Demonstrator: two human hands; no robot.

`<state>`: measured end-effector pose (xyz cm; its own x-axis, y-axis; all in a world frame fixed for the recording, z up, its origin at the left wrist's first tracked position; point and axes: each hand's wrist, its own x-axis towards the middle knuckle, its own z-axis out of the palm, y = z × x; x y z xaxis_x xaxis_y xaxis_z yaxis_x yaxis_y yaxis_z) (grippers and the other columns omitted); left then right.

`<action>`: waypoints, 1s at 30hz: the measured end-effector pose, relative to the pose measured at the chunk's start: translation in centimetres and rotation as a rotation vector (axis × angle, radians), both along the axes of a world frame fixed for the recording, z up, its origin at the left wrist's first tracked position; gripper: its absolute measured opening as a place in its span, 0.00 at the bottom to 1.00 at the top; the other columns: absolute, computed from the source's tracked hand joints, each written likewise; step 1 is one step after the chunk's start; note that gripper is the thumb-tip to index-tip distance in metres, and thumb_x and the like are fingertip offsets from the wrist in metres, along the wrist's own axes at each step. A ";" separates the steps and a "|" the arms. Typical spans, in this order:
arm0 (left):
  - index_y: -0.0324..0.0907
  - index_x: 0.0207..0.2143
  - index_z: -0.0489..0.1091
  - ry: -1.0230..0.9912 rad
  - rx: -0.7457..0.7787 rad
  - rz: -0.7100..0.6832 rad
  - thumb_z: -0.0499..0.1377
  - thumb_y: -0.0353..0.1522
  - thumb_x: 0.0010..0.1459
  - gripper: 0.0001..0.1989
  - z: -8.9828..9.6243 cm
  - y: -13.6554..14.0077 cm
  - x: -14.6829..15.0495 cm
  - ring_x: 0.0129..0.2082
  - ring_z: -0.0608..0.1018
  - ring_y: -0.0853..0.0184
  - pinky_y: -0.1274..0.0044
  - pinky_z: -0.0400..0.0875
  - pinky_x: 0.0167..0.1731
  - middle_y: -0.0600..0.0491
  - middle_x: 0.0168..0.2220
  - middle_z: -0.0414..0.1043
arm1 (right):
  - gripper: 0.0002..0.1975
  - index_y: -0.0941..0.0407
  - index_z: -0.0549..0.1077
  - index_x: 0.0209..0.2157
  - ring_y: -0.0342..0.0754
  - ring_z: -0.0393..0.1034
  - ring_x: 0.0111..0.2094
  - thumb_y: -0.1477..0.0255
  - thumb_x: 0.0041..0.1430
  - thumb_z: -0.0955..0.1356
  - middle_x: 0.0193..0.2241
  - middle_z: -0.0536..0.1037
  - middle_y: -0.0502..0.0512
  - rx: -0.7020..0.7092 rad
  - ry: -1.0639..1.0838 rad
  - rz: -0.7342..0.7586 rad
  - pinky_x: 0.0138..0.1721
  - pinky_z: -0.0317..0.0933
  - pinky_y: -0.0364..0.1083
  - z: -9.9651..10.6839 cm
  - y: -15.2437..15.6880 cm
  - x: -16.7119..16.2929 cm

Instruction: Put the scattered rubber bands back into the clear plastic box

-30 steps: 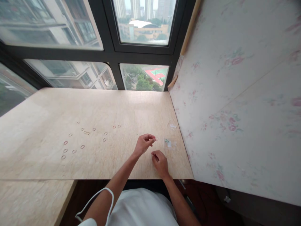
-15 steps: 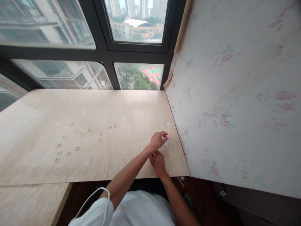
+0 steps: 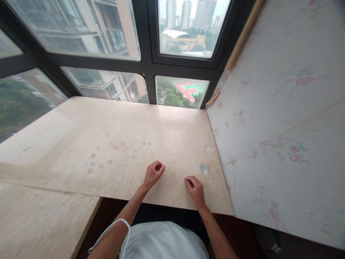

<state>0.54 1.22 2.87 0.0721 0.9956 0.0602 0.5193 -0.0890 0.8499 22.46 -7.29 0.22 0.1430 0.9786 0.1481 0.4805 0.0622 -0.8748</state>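
Observation:
My left hand is over the middle of the worktop, thumb and fingertips closed in a pinch; whatever they may hold is too small to make out. To its right, my right hand is curled near the front edge with thumb and fingertips together, and any content is hidden. Several thin rings lie scattered left of my hands, including a reddish ring, a brownish ring and another red ring. Just beyond my right hand is a clear plastic bag with small green bits and a white label.
A second clear plastic piece lies by the flowered wall, which bounds the worktop on the right. Dark-framed windows stand along the back. A lower-left surface adjoins the worktop at a seam.
My hands have come apart: the left has moved left from beside the plastic bag, uncrossing from the right. The green bits in the bag now show. The camera view has swung leftward.

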 end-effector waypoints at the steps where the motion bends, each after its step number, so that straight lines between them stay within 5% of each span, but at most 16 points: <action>1: 0.41 0.24 0.66 -0.002 0.007 0.023 0.57 0.37 0.55 0.11 -0.1 -0.4 -1.2 0.22 0.69 0.71 0.80 0.63 0.24 0.56 0.22 0.68 | 0.09 0.55 0.75 0.32 0.50 0.72 0.36 0.73 0.57 0.63 0.33 0.78 0.56 -0.014 0.004 -0.001 0.38 0.65 0.47 0.1 0.1 0.0; 6: 0.41 0.25 0.66 -0.057 0.038 0.078 0.56 0.37 0.56 0.10 -0.7 -2.2 -5.2 0.24 0.71 0.70 0.79 0.65 0.26 0.55 0.23 0.68 | 0.09 0.56 0.76 0.31 0.50 0.74 0.32 0.69 0.55 0.65 0.31 0.80 0.57 -0.076 0.032 0.000 0.35 0.67 0.48 1.4 1.2 -0.1; 12: 0.41 0.27 0.67 -0.074 0.102 0.045 0.55 0.34 0.57 0.08 -2.0 -3.2 -6.2 0.26 0.72 0.69 0.78 0.66 0.27 0.54 0.26 0.70 | 0.11 0.56 0.75 0.34 0.49 0.74 0.29 0.65 0.56 0.65 0.32 0.79 0.58 -0.065 0.071 0.086 0.31 0.69 0.48 3.4 6.6 -3.7; 23: 0.41 0.27 0.67 -0.124 0.094 0.080 0.55 0.32 0.57 0.06 -3.0 -2.9 -6.3 0.26 0.71 0.69 0.78 0.64 0.28 0.54 0.26 0.69 | 0.12 0.56 0.71 0.43 0.42 0.73 0.29 0.71 0.58 0.63 0.38 0.77 0.53 -0.028 -0.139 0.501 0.33 0.68 0.44 5.3 20.7 -19.2; 30: 0.41 0.27 0.67 -0.174 0.088 0.114 0.55 0.31 0.56 0.05 -3.1 -3.0 -6.2 0.25 0.70 0.70 0.78 0.63 0.28 0.54 0.26 0.69 | 0.15 0.58 0.70 0.49 0.50 0.71 0.44 0.67 0.63 0.67 0.47 0.73 0.57 -0.126 -0.548 0.765 0.44 0.67 0.53 4.1 25.6 -29.3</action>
